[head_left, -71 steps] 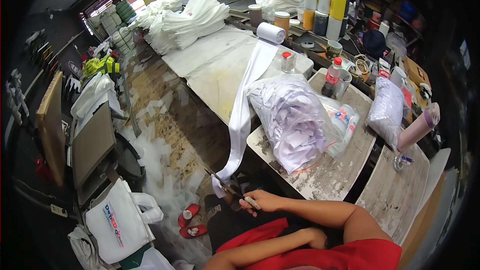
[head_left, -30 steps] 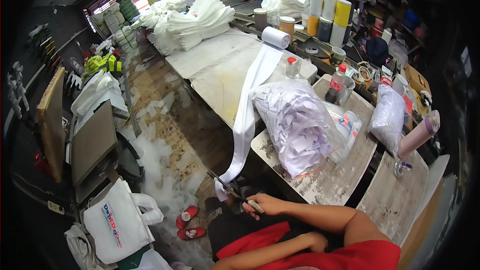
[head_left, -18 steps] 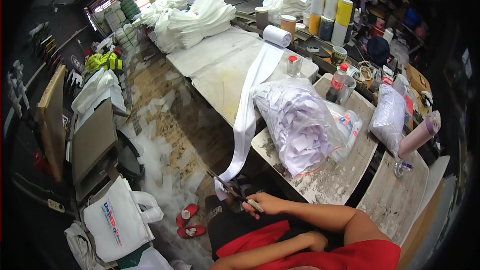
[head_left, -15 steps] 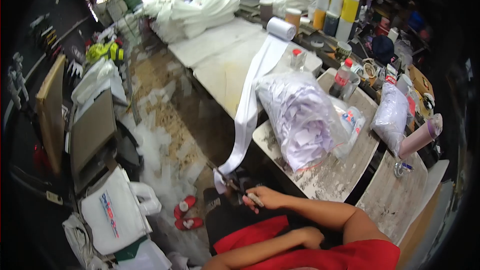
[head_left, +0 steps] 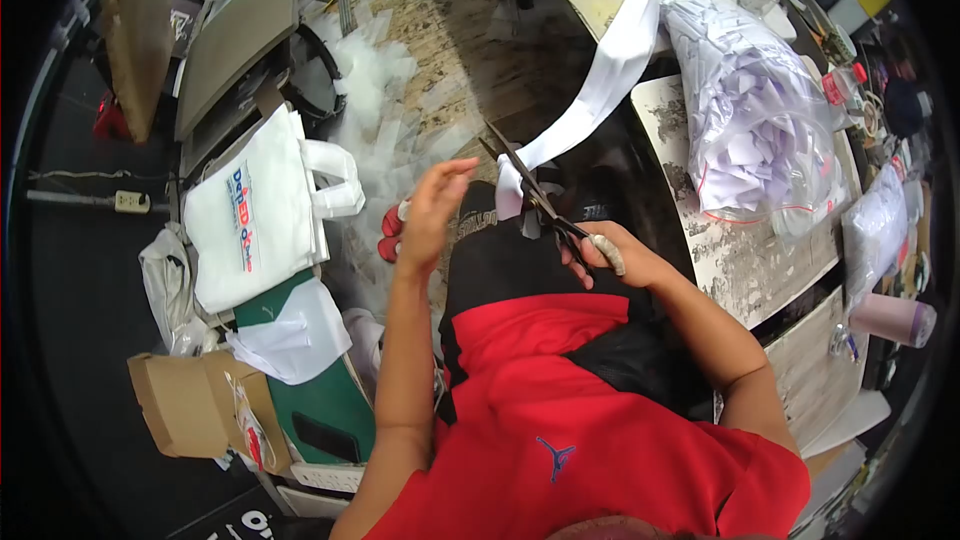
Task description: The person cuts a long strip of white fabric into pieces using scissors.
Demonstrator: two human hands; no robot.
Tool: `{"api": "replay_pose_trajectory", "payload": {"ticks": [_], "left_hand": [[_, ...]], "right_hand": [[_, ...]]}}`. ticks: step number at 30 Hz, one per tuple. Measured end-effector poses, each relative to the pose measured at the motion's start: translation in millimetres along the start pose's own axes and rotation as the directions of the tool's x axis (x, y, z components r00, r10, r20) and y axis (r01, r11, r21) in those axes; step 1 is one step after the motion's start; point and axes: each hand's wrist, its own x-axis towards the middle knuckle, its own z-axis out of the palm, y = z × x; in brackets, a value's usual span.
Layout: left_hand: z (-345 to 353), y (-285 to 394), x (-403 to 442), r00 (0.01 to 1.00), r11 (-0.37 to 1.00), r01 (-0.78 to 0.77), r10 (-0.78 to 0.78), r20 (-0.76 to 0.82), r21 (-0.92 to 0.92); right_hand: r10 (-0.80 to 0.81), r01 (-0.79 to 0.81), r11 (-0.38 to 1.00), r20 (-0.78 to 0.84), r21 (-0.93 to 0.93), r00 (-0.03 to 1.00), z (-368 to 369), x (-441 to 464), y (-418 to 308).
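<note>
My right hand (head_left: 618, 258) is wrapped round the handles of a pair of dark scissors (head_left: 541, 202); one handle is bound with pale wrapping. The blades are parted and point up and left, at the end of a long white strip (head_left: 603, 75). A short folded end (head_left: 509, 188) of that strip hangs by the blades; whether it is cut through, I cannot tell. Left of the blades, my left hand (head_left: 437, 202) is raised with its fingers apart, touching nothing. The strip runs down from the table at upper right and hangs in the air.
A clear bag of white pieces (head_left: 745, 110) lies on the worn tabletop (head_left: 672, 130) at right, near a red-capped bottle (head_left: 845, 83). At left are stacked white printed bags (head_left: 245, 210), an opened cardboard box (head_left: 185, 405) and a dark phone-like slab (head_left: 325, 437). Scraps (head_left: 385, 70) litter the floor.
The view has tilted down toward my lap. My left hand has risen from my lap to the left of the scissors and spread its fingers. My right hand still holds the scissors.
</note>
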Motion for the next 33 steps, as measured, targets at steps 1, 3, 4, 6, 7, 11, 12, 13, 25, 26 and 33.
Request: {"api": "replay_pose_trajectory", "payload": {"ticks": [1, 3, 4, 6, 7, 11, 12, 13, 25, 26, 33], "left_hand": [[14.0, -7.3, 0.8, 1.000, 1.000, 0.003, -0.003, -0.015, -0.005], [35.2, -22.6, 0.1, 0.989, 0.983, 0.088, -0.067, 0.134, -0.161], [33.1, -25.6, 0.4, 0.989, 0.982, 0.094, -0.074, 0.129, -0.163], [22.7, -28.6, -0.8, 0.935, 0.957, 0.273, -0.239, 0.263, -0.098], [17.2, -21.8, -3.2, 0.933, 0.955, 0.281, -0.249, 0.260, -0.096], [-9.9, -12.5, -16.7, 0.883, 0.928, 0.371, -0.349, 0.315, -0.013], [-12.9, -8.6, -22.0, 0.863, 0.917, 0.398, -0.371, 0.341, -0.010], [-16.2, -4.3, -26.8, 0.843, 0.905, 0.426, -0.393, 0.367, -0.008], [-21.3, -2.6, -40.4, 0.705, 0.864, 0.499, -0.362, 0.610, -0.064], [-18.4, -5.5, -40.3, 0.739, 0.872, 0.468, -0.297, 0.605, -0.143], [14.3, -36.5, -21.2, 0.917, 0.888, 0.261, -0.105, 0.385, -0.378]], "right_hand": [[-0.018, 0.018, 1.000, 0.038, 0.001, 0.999, 1.0, -0.6, 0.4], [0.006, -0.004, 0.998, 0.047, -0.055, 0.999, 1.4, -1.7, 6.8], [0.016, -0.011, 0.994, 0.042, -0.110, 0.999, 0.6, -2.8, 9.5], [0.038, -0.035, 0.986, 0.014, -0.162, 0.999, -1.4, -4.6, 12.0], [0.049, -0.051, 0.975, -0.015, -0.215, 0.999, -1.2, -3.9, 11.6], [0.035, -0.011, 0.991, 0.184, -0.130, 0.982, -6.2, -4.3, 9.8], [0.071, -0.041, 0.990, 0.226, -0.135, 0.971, -4.5, -4.6, 8.9], [0.074, -0.043, 0.991, 0.241, -0.130, 0.968, -2.4, -4.3, 9.3], [0.143, -0.120, 0.987, 0.240, -0.106, 0.960, -0.9, -3.9, -0.9], [0.139, -0.116, 0.987, 0.238, -0.108, 0.961, -0.9, -3.9, -1.8], [0.004, -0.005, 1.000, 0.264, 0.004, 0.964, 0.1, -4.4, -1.5]]}}
